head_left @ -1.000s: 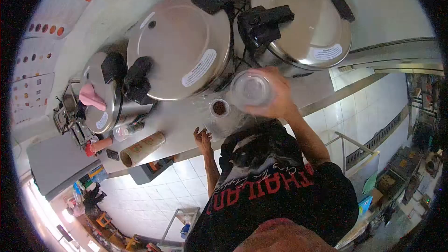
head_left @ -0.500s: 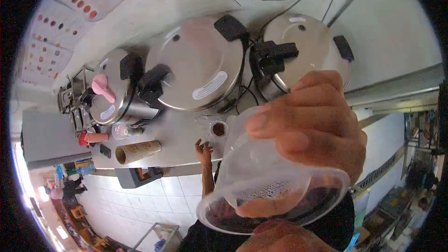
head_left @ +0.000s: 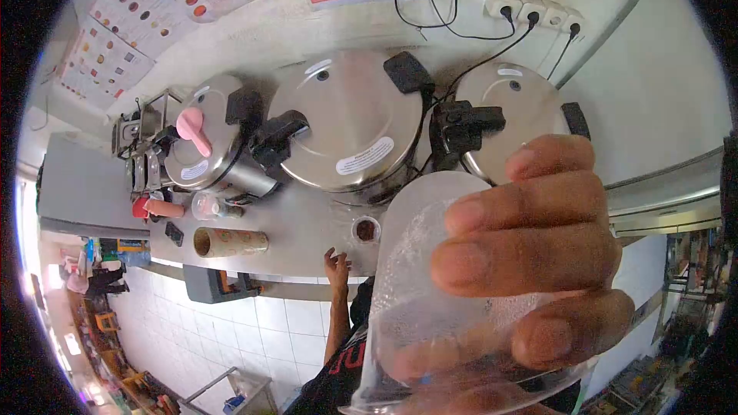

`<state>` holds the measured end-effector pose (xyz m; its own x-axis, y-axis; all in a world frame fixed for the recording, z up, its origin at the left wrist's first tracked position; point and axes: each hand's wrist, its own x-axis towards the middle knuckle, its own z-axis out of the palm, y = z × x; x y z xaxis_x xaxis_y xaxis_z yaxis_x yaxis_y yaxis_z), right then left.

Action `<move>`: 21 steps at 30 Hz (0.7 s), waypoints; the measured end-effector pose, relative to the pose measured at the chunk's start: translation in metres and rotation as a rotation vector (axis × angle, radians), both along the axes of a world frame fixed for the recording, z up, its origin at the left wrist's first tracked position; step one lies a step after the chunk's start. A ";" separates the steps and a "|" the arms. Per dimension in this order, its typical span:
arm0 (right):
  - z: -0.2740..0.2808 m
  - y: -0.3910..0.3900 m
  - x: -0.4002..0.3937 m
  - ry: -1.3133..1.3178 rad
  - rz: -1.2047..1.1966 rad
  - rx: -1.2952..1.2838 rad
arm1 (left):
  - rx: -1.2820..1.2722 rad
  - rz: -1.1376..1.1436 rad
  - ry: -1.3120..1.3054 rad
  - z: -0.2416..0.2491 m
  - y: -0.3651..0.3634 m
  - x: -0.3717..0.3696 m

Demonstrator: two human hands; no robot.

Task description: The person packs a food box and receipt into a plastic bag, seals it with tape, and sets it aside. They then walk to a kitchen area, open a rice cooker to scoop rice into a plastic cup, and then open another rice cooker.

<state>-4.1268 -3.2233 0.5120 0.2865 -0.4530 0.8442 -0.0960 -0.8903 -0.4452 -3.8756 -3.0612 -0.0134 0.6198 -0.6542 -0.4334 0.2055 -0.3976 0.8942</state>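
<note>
A translucent plastic cup (head_left: pixel 415 261) fills the near foreground, with droplets on its wall. Its wide rim points toward the bottom of the view, and its rounded base points up and away. My right hand (head_left: pixel 538 238) is wrapped round the cup from the right, fingers closed on its side. Farther off and much smaller, my left hand (head_left: pixel 337 267) is at the counter's front edge, its fingers loosely bent and apart with nothing visible in them. Just beyond that hand stands a small clear cup (head_left: pixel 366 230) with brown contents.
Three large metal cookers with black handles, including the middle cooker (head_left: pixel 350 119), line the back of the counter (head_left: pixel 296 215). A pink scoop (head_left: pixel 194 131) lies on the left lid. A patterned tube (head_left: pixel 231 242) lies near the front edge. Cords hang from wall sockets (head_left: pixel 530 11).
The cup has tipped, so its open rim shows less and more of its side faces me. My right hand has shifted slightly right and down. The background has moved lower in view.
</note>
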 end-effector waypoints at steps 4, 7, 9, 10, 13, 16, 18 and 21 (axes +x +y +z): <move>0.005 0.007 0.006 -0.043 -0.074 0.038 | -0.001 0.015 0.020 0.000 0.003 0.000; 0.007 0.011 0.013 -0.088 -0.136 0.065 | -0.017 -0.014 0.009 -0.004 0.007 0.000; 0.006 0.010 0.014 -0.117 -0.128 0.058 | -0.022 -0.025 0.010 -0.008 0.007 0.001; 0.006 0.010 0.014 -0.120 -0.119 0.058 | -0.023 -0.029 0.011 -0.008 0.008 0.001; 0.007 0.011 0.014 -0.115 -0.103 0.071 | -0.026 -0.020 0.020 -0.007 0.008 0.000; 0.007 0.012 0.018 -0.128 -0.087 0.071 | -0.036 0.007 0.038 -0.016 0.007 0.003; 0.006 0.010 0.019 -0.136 -0.052 0.059 | -0.004 0.024 0.045 -0.009 0.005 0.001; 0.004 0.008 0.021 -0.154 -0.021 0.048 | 0.026 0.031 0.021 -0.004 0.003 -0.002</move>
<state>-4.1057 -3.2154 0.5163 0.1454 -0.4985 0.8546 -0.0415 -0.8661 -0.4982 -3.8781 -3.0577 -0.0169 0.6303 -0.6231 -0.4632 0.2370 -0.4137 0.8790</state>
